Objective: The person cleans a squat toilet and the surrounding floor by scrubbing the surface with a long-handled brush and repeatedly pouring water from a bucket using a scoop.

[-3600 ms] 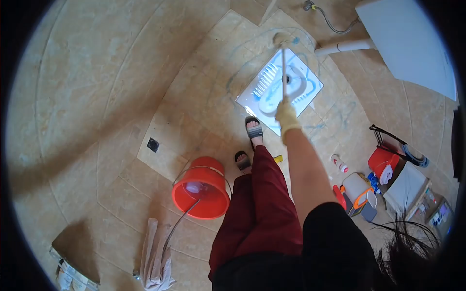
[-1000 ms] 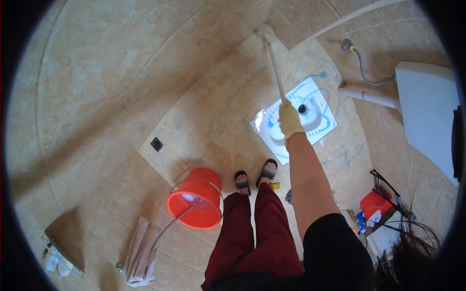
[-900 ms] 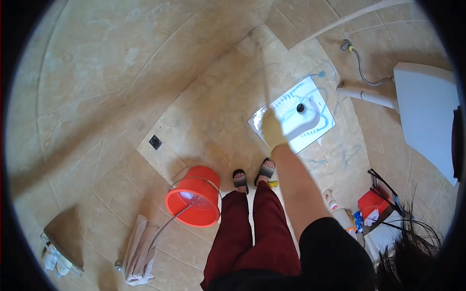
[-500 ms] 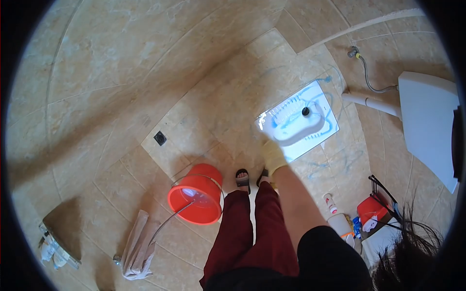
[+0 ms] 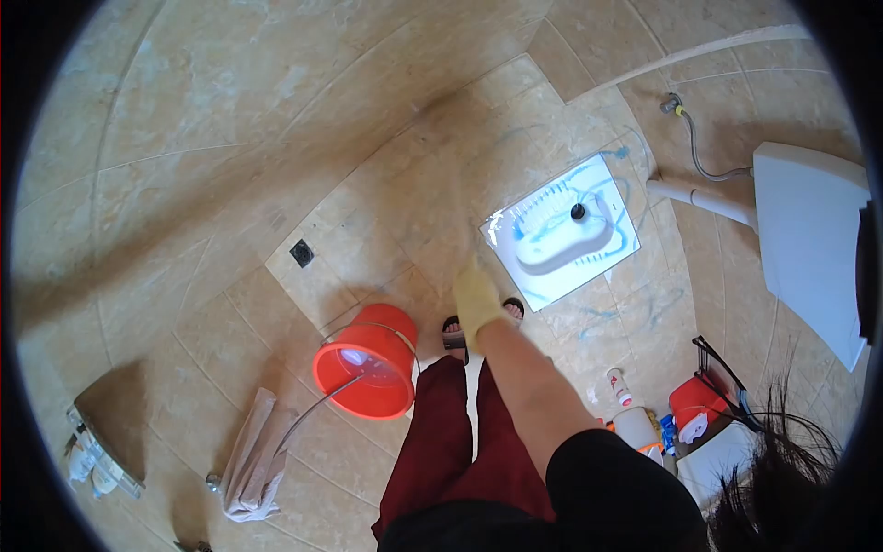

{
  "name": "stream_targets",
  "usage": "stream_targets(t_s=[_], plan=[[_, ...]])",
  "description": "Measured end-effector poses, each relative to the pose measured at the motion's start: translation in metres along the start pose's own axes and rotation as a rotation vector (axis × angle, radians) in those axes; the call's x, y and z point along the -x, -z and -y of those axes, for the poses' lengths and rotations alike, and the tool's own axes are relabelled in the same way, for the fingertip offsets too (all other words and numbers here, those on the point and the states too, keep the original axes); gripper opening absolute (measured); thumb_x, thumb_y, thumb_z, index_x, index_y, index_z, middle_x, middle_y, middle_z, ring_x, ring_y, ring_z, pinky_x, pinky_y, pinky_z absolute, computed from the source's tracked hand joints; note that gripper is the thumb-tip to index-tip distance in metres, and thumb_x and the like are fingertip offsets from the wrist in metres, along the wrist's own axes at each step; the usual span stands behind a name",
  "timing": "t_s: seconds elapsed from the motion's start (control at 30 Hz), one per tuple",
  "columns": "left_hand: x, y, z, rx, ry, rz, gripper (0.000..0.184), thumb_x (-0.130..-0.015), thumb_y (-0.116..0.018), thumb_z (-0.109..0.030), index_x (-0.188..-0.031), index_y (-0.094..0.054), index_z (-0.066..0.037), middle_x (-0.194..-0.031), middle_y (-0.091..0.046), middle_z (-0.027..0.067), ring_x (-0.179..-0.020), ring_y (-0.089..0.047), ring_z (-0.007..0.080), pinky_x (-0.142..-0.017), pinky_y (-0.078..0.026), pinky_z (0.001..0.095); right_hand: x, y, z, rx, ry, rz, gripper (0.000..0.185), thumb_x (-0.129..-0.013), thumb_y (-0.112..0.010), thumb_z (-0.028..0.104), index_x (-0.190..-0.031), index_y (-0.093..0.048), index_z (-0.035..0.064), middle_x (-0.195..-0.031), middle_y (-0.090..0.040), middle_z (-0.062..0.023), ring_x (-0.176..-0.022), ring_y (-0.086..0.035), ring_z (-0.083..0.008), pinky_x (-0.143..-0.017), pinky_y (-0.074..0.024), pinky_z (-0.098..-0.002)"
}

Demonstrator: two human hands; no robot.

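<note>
My right hand [image 5: 478,299], in a pale yellow glove, is closed around a long-handled brush [image 5: 457,198], whose shaft is blurred and faint against the tiles. It is held in front of my feet, left of the white squat toilet [image 5: 552,276]. Blue liquid streaks the toilet's ribbed surface and the floor tiles around it. To the lower left of my glove stands a red bucket [image 5: 386,322] with a hose running into it and liquid inside. My left hand does not show.
A dark floor drain [image 5: 302,253] lies left. A white cistern [image 5: 809,239] and pipe [image 5: 704,200] are at right. Bottles, a white container [image 5: 636,429] and a red basket [image 5: 696,405] stand lower right. A towel [image 5: 253,460] hangs lower left; a corner shelf [image 5: 106,451] is beyond it.
My gloved hand has swung from over the squat toilet down and left, toward the space in front of my feet. The brush has moved off the far corner with it.
</note>
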State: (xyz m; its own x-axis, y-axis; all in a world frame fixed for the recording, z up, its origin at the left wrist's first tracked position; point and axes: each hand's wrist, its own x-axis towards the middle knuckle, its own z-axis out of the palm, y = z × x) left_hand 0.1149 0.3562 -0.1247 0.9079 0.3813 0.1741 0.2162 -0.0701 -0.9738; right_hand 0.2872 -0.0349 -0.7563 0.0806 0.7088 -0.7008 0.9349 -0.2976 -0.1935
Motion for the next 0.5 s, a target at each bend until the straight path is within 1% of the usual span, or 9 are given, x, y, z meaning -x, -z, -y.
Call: stream_targets(t_s=[0.03,0.1,0.13,0.23,0.3,0.33,0.37,0.47,0.5], plan=[[0.001,0.001,0.001,-0.001,-0.002,0.0,0.057,-0.104,-0.039,-0.037,-0.14,-0.045,0.006,-0.145,-0.043,0.0311,-0.137,-0.038,0.0497,-0.112,-0.03,0.0624,0.02,-0.012,0.009,-0.107,0.01,0.059,0.058,-0.092,-0.061,0.015,-0.145,-0.042,-0.0004,-0.135,-0.056,-0.027,-0.129,-0.055,-0.0325,-0.107,-0.0461,-0.0375],[0.001,0.004,0.003,0.001,-0.001,-0.002,0.057,-0.104,-0.039,-0.037,-0.141,-0.045,0.006,-0.146,-0.043,0.0311,-0.137,-0.038,0.0497,-0.112,-0.029,0.0624,0.046,-0.03,0.016,-0.552,-0.105,0.272,0.048,-0.097,-0.052,0.018,-0.143,-0.046,0.0071,-0.131,-0.06,-0.0253,-0.123,-0.06,-0.0354,-0.101,-0.0488,-0.0442],[0.001,0.004,0.002,0.004,-0.002,-0.006,0.057,-0.104,-0.038,-0.038,-0.141,-0.045,0.006,-0.146,-0.043,0.0312,-0.137,-0.038,0.0497,-0.112,-0.029,0.0624,0.054,-0.037,0.017,-0.603,-0.146,0.414,0.042,-0.099,-0.045,0.019,-0.141,-0.05,0.0133,-0.127,-0.064,-0.0228,-0.118,-0.063,-0.0381,-0.097,-0.0512,-0.0508],[0.001,0.004,0.0,0.014,-0.001,-0.004,0.058,-0.104,-0.038,-0.038,-0.141,-0.045,0.006,-0.146,-0.042,0.0312,-0.137,-0.038,0.0498,-0.112,-0.029,0.0625,0.086,-0.071,-0.014,-0.558,-0.159,0.38,0.037,-0.1,-0.044,0.019,-0.136,-0.053,0.0154,-0.121,-0.068,-0.0208,-0.114,-0.065,-0.0395,-0.096,-0.0511,-0.0516],[0.001,0.004,0.0,0.017,-0.002,-0.012,0.058,-0.104,-0.038,-0.038,-0.141,-0.045,0.006,-0.146,-0.042,0.0312,-0.137,-0.037,0.0498,-0.112,-0.029,0.0625,0.095,-0.081,-0.066,-0.439,-0.272,0.373,0.035,-0.102,-0.041,0.021,-0.135,-0.051,0.0135,-0.118,-0.069,-0.0196,-0.112,-0.066,-0.04,-0.094,-0.0515,-0.0527],[0.002,0.004,0.001,0.019,0.003,-0.015,0.058,-0.104,-0.038,-0.038,-0.141,-0.045,0.006,-0.146,-0.042,0.0312,-0.137,-0.037,0.0498,-0.112,-0.029,0.0625,0.095,-0.049,-0.095,-0.457,-0.382,0.29,0.051,-0.106,-0.034,0.042,-0.136,-0.048,0.0028,-0.117,-0.067,-0.024,-0.113,-0.063,-0.0431,-0.091,-0.0532,-0.0497],[0.002,0.005,0.0,0.018,0.006,-0.017,0.058,-0.104,-0.038,-0.038,-0.141,-0.045,0.006,-0.146,-0.042,0.0312,-0.137,-0.037,0.0498,-0.112,-0.029,0.0625,0.09,-0.025,-0.122,-0.584,-0.513,0.198,0.05,-0.105,-0.035,0.045,-0.126,-0.051,0.0031,-0.104,-0.065,-0.0203,-0.099,-0.062,-0.038,-0.08,-0.0508,-0.0475],[0.004,0.007,0.0,0.021,0.008,-0.016,0.058,-0.104,-0.038,-0.038,-0.141,-0.044,0.007,-0.146,-0.042,0.0313,-0.137,-0.037,0.0498,-0.112,-0.029,0.0625,0.065,0.064,-0.172,-1.489,-1.029,-0.155,0.056,-0.103,-0.039,0.055,-0.096,-0.061,0.004,-0.067,-0.06,-0.0092,-0.056,-0.057,-0.0229,-0.049,-0.0437,-0.041],[0.003,0.008,-0.001,0.02,0.013,-0.017,0.058,-0.104,-0.038,-0.038,-0.141,-0.044,0.007,-0.146,-0.042,0.0313,-0.137,-0.037,0.0498,-0.112,-0.029,0.0625,0.048,0.019,-0.181,-1.487,-0.964,-0.247,0.056,-0.103,-0.039,0.055,-0.095,-0.06,0.0042,-0.066,-0.057,-0.0076,-0.055,-0.055,-0.0213,-0.048,-0.0419,-0.0394]])
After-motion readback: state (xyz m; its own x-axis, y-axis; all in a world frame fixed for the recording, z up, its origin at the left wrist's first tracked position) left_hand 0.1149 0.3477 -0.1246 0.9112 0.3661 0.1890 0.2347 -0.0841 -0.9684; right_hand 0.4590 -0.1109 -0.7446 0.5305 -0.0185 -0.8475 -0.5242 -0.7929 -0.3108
